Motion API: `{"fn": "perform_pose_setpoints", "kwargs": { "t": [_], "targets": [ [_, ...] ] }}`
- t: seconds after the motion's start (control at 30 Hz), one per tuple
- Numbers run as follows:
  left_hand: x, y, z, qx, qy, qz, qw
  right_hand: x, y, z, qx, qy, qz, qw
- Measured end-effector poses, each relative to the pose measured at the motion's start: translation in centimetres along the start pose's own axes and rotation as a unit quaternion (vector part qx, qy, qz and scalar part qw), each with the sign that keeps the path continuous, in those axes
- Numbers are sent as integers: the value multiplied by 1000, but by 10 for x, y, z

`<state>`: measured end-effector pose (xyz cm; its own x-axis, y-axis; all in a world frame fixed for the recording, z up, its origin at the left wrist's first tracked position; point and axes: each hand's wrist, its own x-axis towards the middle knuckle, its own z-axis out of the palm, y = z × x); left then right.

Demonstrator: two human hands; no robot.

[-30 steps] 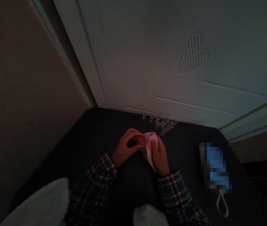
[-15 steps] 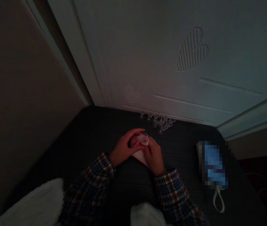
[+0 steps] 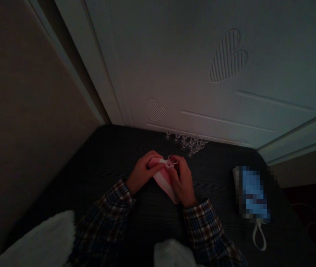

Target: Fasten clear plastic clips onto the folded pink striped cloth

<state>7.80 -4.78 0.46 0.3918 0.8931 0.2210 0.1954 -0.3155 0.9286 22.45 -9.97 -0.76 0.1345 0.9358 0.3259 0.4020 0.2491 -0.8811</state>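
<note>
A pink and white striped cloth [image 3: 162, 180] is held between my two hands above the dark table. My left hand [image 3: 144, 171] is closed on its left side, thumb on top. Closed at the opposite side, my right hand [image 3: 184, 181] pinches a small clear piece with a ring [image 3: 173, 159] against the cloth's gathered upper edge. The ring stands out above the cloth near my right fingertips. Part of the cloth hangs down toward my right palm. How the clear piece meets the cloth is partly hidden by my fingers.
Several small clear ringed pieces [image 3: 190, 142] lie clustered at the back of the dark table [image 3: 105, 159], against a white panel [image 3: 191, 74] with raised hearts. A blurred blue object [image 3: 255, 194] with a strap lies to the right. White fabric [image 3: 43, 241] shows at lower left.
The cloth has been spread flatter, so more of its stripes show. My left fingers have shifted along its upper edge, and the ring now sits upright nearer my right fingertips.
</note>
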Motion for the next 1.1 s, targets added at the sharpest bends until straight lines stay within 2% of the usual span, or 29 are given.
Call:
{"fn": "perform_pose_setpoints", "kwargs": {
  "t": [0.1,0.2,0.37,0.47,0.63,0.77,0.93,1.1],
  "targets": [
    [-1,0,3,-48,-42,-26,998,1,-3,-2,30,28,26,999],
    [-3,-3,6,-71,-71,-62,993,2,-3,-4,27,33,18,999],
    [-5,-6,9,-64,-53,-75,994,2,0,-5,47,46,20,998],
    [-4,-3,9,-71,-62,-79,992,2,-1,-6,62,43,20,997],
    [-4,-1,9,-71,-46,-49,995,2,-5,-8,74,2,-2,997],
    [-3,-3,7,-84,-26,-51,995,3,-9,-11,84,-32,0,996],
    [-3,-3,5,-102,-32,-63,992,4,-12,-12,99,-63,-13,993],
    [-3,2,5,-93,-28,-51,994,3,-6,-6,112,-40,10,993]
  ]
}}
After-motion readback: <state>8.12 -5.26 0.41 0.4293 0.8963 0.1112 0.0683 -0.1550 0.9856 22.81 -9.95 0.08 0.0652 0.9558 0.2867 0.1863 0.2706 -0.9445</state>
